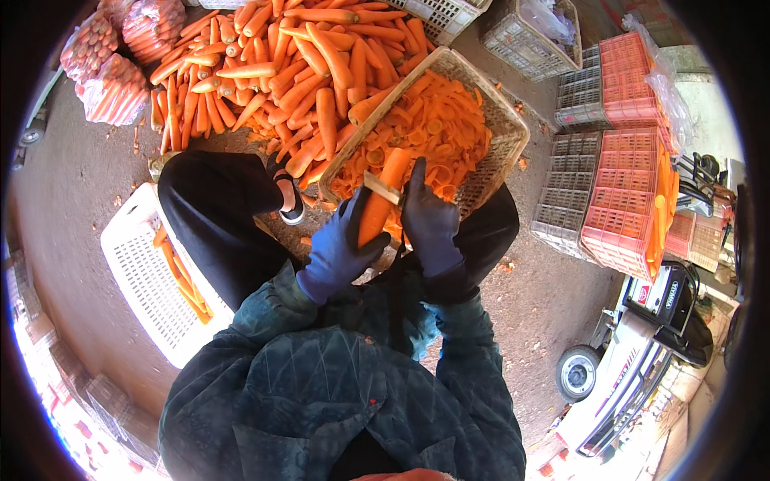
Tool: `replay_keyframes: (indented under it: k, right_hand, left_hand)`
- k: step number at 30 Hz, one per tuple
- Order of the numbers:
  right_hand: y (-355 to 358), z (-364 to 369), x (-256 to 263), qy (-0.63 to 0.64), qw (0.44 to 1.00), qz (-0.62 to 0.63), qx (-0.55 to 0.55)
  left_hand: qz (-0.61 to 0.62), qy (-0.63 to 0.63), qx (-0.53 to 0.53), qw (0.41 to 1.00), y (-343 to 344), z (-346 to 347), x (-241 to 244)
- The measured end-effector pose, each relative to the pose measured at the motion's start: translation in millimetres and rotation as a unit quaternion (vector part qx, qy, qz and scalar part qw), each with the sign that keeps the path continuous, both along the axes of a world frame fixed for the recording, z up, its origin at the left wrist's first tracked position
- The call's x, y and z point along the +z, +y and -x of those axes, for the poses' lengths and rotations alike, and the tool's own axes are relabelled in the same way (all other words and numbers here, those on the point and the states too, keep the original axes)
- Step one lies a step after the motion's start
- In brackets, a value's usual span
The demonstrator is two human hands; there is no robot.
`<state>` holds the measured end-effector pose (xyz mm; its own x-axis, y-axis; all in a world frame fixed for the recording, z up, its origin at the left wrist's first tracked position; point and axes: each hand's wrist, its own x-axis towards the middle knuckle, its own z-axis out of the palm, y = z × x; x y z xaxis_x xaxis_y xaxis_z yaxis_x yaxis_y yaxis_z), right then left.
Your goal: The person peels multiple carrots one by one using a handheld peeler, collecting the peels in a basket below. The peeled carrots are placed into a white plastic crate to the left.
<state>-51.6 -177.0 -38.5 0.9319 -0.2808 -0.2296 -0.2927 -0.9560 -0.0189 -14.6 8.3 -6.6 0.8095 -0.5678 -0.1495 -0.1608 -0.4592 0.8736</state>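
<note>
My left hand (338, 248), in a blue and dark work glove, grips the lower end of a thick carrot (376, 211). The carrot points up and away from me over the basket's near side. Across its middle lies a peeler (382, 187) with a flat, light-coloured front. My gloved right hand (428, 219) holds the peeler's other end, its index finger stretched out along the carrot. Under both hands, a dirty cream plastic basket (511, 129) holds a heap of orange carrot peelings (439, 120). The peeler's handle is mostly hidden in the right glove.
A large pile of carrots (301, 66) lies ahead, beside bagged carrots (114, 90). At my left stands a white crate (159, 282) with several carrots inside. Stacked red crates (622, 192), grey crates (565, 192) and a white vehicle (625, 373) are on the right.
</note>
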Motion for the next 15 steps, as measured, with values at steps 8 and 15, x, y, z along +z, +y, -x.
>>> replay_keyframes:
  k: [8, 15]
  right_hand:
    - [-113, -46, -33, 0.002, 0.980, -0.061, -0.192]
    - [1, 7, -6, -0.143, 0.985, -0.059, 0.071]
  left_hand:
    - [0.043, 0.147, -0.038, 0.987, 0, 5, 10]
    - [0.313, 0.340, 0.082, 0.883, 2, -4, -21]
